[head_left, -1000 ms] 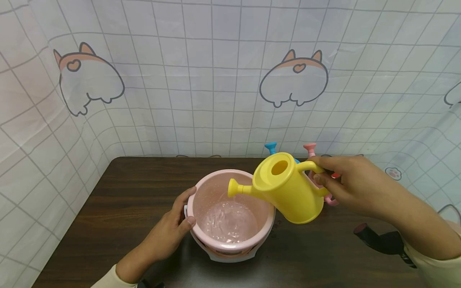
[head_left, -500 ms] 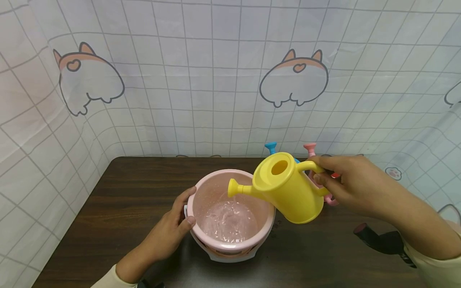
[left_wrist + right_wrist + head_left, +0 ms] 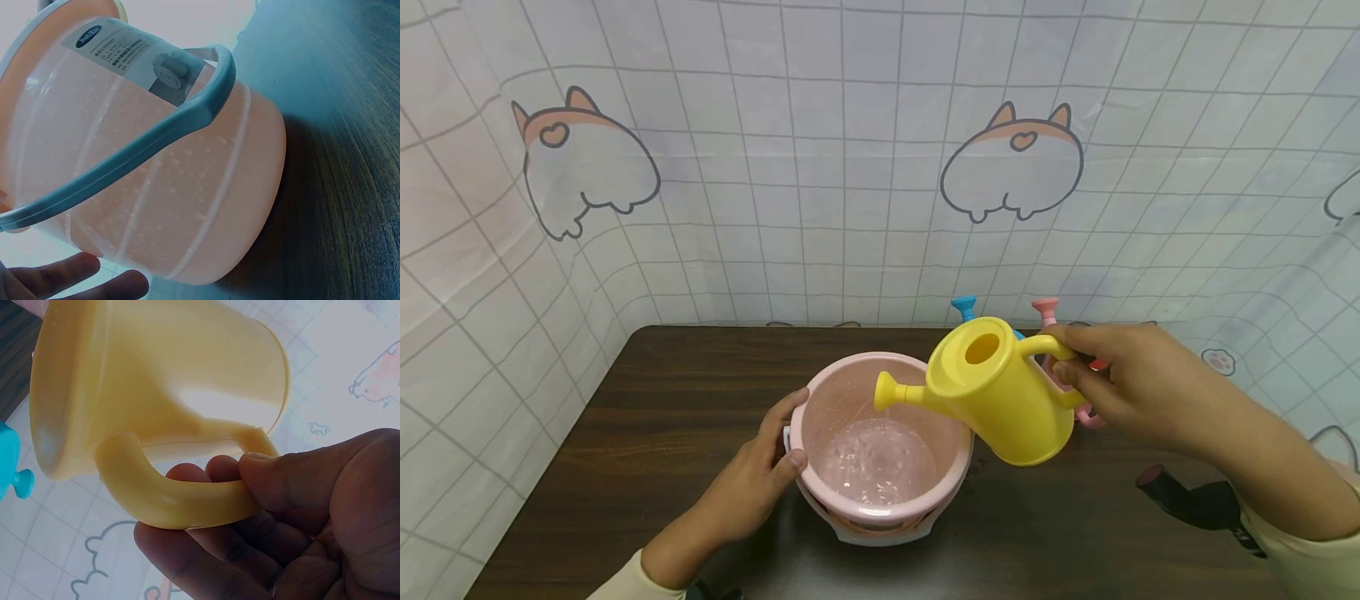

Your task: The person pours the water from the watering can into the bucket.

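Observation:
In the head view a pink bucket [image 3: 880, 512] stands on the dark table with water [image 3: 880, 467] inside. My left hand [image 3: 752, 479] holds its left rim, thumb on the near side; the left wrist view shows two fingers [image 3: 62, 275] beside the bucket wall [image 3: 187, 206]. My right hand [image 3: 1135, 387] grips the handle [image 3: 181, 500] of a yellow watering can [image 3: 1007, 408], fingers and thumb wrapped round it. The can is tilted left, its spout [image 3: 891, 392] over the bucket's opening. A thin stream of water falls from the spout, rippling the surface below.
Behind the yellow can, a blue sprinkler head [image 3: 964, 307] and a pink one [image 3: 1045, 310] stick up, their bodies mostly hidden. The bucket's grey-blue carry handle [image 3: 125, 165] hangs along its side. A tile-patterned curtain [image 3: 865, 208] backs the table [image 3: 685, 400].
Both hands, the can and the bucket keep their places. Only the water stream and the ripples in the bucket shift.

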